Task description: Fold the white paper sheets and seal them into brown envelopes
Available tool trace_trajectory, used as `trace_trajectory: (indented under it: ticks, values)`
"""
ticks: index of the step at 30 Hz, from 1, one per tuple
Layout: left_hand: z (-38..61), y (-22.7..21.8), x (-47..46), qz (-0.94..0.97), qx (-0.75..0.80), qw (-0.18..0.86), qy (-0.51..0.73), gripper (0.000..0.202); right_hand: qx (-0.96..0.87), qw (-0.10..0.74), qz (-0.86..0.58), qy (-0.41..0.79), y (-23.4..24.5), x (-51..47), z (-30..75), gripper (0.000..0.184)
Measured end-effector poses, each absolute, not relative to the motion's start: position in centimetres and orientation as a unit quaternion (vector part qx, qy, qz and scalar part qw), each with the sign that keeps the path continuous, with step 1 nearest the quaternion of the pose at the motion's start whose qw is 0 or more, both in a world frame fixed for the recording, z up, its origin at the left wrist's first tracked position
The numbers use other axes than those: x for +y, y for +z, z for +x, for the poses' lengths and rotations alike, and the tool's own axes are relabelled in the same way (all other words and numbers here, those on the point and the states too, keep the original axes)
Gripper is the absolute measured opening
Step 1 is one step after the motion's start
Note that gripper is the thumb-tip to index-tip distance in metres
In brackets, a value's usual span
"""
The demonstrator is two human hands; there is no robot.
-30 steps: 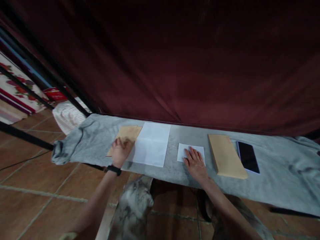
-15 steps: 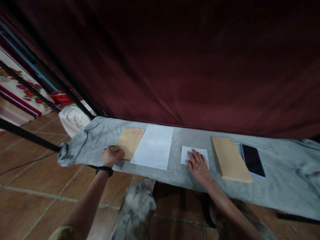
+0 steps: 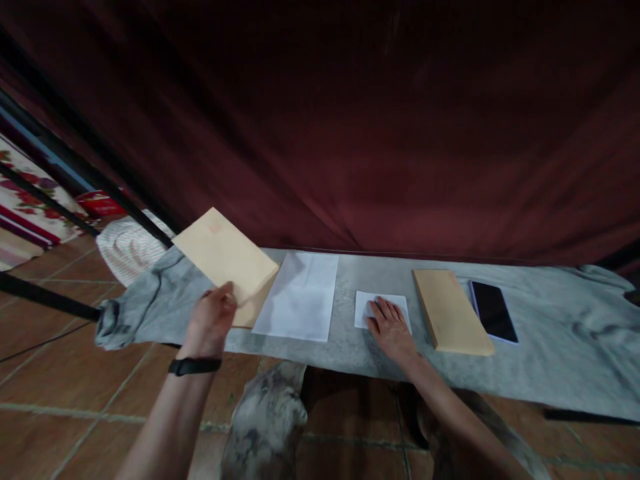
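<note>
Pinched by its lower edge, a tan paper envelope (image 3: pixel 223 250) is held up and tilted above the bench by my left hand (image 3: pixel 214 312), which wears a black band at the wrist. Beneath it, part of another tan envelope (image 3: pixel 255 308) lies on the cloth. A large white sheet of paper (image 3: pixel 303 297) is flat just right of that. My right hand (image 3: pixel 390 327) rests with fingers stretched on a small white folded-looking paper (image 3: pixel 363 310). To its right lies a thick stack of tan envelopes (image 3: pixel 450 310).
A dark-screened phone (image 3: pixel 494 310) lies right of the stack. Grey cloth (image 3: pixel 545 340) covers the narrow bench. Behind it hangs a dark red curtain (image 3: pixel 350 167). Black metal bars (image 3: pixel 50 297) and a striped cloth (image 3: pixel 131 247) are at the left.
My left hand has lifted an envelope off the bench on the left and tilted it up. My right hand stays on the small paper. The view has shifted slightly.
</note>
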State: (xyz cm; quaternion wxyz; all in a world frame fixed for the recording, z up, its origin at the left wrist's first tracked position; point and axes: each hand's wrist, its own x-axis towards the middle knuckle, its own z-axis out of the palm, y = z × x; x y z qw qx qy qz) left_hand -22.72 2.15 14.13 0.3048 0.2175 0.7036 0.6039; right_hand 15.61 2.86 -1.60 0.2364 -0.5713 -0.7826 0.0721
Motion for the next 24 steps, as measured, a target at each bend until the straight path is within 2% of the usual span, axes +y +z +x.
trace_trajectory:
  ticks: [1, 3, 4, 7, 10, 14, 18, 24]
  values:
    - [-20.3, 13.6, 2.5, 0.218, 0.678, 0.344, 0.612, 0.021, -0.771, 0.265, -0.569, 0.108, -1.3, 3.0, 15.5, 0.047]
    - [-15.0, 11.8, 3.1, 0.146, 0.549, 0.507, 0.648, 0.023, -0.732, 0.333, -0.557, 0.210, -0.7, 3.3, 15.2, 0.049]
    - [-12.5, 10.8, 3.3, 0.107, 0.503, 0.550, 0.658, 0.026, -0.701, 0.366, -0.546, 0.275, -0.3, 3.4, 15.0, 0.051]
    - [-6.2, 7.8, 3.5, 0.072, 0.466, 0.599, 0.647, 0.040, -0.554, 0.449, -0.520, 0.471, 1.1, 3.6, 14.3, 0.058]
    - [-2.7, 5.6, 3.2, 0.088, 0.456, 0.613, 0.640, 0.038, -0.412, 0.491, -0.477, 0.602, 2.7, 3.9, 13.7, 0.064]
    - [-1.0, 4.6, 2.3, 0.129, 0.444, 0.623, 0.631, 0.037, -0.353, 0.525, -0.439, 0.638, 4.0, 4.4, 13.2, 0.051]
    - [-0.7, 4.6, 1.8, 0.139, 0.452, 0.634, 0.612, 0.044, -0.351, 0.520, -0.452, 0.634, 4.0, 4.8, 13.0, 0.038]
    - [-1.5, 4.1, 2.0, 0.150, 0.461, 0.633, 0.603, 0.041, -0.344, 0.510, -0.459, 0.641, 3.8, 5.0, 12.7, 0.033]
